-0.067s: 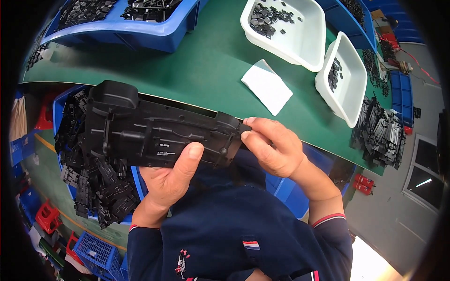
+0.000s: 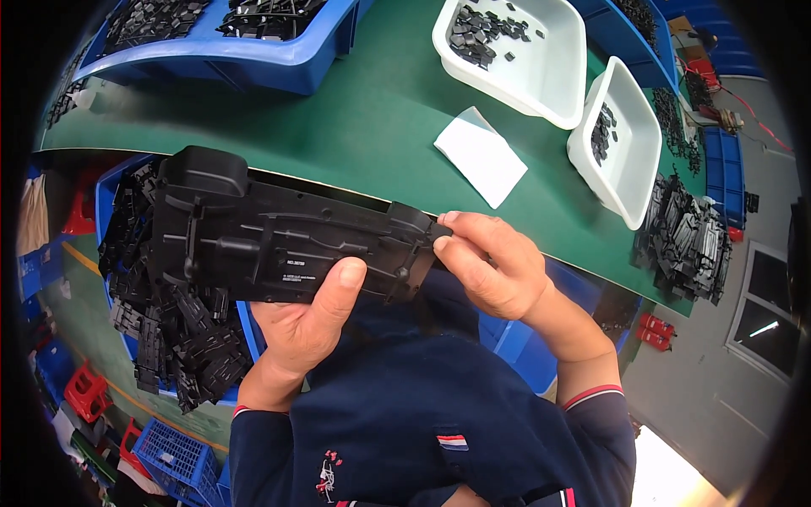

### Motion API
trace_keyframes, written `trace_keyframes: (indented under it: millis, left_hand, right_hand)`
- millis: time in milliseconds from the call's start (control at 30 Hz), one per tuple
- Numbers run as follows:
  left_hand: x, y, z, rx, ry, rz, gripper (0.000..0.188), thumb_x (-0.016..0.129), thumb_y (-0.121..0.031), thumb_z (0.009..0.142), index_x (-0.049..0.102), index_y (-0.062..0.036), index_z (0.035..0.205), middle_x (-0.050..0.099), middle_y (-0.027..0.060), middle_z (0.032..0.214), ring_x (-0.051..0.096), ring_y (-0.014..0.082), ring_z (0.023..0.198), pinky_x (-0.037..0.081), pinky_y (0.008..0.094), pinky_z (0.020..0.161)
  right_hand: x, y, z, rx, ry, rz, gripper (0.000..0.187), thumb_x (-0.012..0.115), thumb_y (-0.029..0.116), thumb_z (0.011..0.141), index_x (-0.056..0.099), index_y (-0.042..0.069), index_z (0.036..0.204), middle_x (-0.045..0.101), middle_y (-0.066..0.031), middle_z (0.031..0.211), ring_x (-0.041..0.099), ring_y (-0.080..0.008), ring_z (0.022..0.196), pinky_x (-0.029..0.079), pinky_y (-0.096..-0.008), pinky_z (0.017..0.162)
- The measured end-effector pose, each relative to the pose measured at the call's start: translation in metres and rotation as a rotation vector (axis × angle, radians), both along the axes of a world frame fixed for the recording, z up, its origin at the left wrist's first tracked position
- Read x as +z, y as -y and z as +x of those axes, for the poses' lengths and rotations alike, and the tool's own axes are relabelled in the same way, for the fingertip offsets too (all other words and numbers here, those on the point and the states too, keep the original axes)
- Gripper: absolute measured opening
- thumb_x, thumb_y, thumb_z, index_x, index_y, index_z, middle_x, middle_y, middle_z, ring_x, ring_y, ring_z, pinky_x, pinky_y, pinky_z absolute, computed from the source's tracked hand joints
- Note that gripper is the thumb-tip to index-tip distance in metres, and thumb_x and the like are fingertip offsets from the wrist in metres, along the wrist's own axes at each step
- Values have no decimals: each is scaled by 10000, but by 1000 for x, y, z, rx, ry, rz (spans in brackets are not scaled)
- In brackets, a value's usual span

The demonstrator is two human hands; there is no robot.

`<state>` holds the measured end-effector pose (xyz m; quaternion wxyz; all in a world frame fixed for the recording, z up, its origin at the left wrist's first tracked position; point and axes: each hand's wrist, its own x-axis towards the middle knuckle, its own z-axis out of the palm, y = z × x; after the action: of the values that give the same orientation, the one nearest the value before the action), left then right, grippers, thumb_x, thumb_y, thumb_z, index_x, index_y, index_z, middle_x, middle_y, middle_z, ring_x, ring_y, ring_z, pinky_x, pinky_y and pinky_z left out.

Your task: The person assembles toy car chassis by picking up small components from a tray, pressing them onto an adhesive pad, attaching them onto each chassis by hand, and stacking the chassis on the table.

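Observation:
A long black plastic toy-car chassis (image 2: 296, 241) is held up above my lap, close to the table's front edge. My left hand (image 2: 308, 317) grips it from below, with the thumb lying on its face and the fingers hidden behind. At the chassis's right end, my right hand (image 2: 498, 266) pinches a small black plastic piece (image 2: 440, 231) between thumb and fingertips. That piece touches the chassis end; whether it is fixed there I cannot tell.
On the green table (image 2: 372, 118) stand two white tubs (image 2: 541, 84) with small black pieces, and a folded white paper (image 2: 481, 156). A blue bin (image 2: 279, 59) of black parts is at the far left. More chassis parts (image 2: 186, 338) fill a bin below left; others (image 2: 688, 241) pile at right.

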<state>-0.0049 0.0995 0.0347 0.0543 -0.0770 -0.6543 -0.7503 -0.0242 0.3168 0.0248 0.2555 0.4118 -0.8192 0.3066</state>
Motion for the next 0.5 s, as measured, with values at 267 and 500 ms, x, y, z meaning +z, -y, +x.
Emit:
trace_keyframes:
  millis: [267,500]
  left_hand:
    - [0,-2,0,26,-10,-3,168,647,-34,834,647,15,995,662,60,930,611,133,825,478,258,770]
    - [0,-2,2,24,10,-21,173,650,-27,831,650,14,999,663,60,932,610,133,824,478,257,768]
  right_hand:
    - [-1,-1,1,12,-26,-15,239,684,-5,641,618,-47,867,582,-197,899,615,-254,657,522,-290,534]
    - [3,-1,6,2,45,28,265,659,-132,669,621,-61,922,578,-204,971,636,-262,728,535,-286,557]
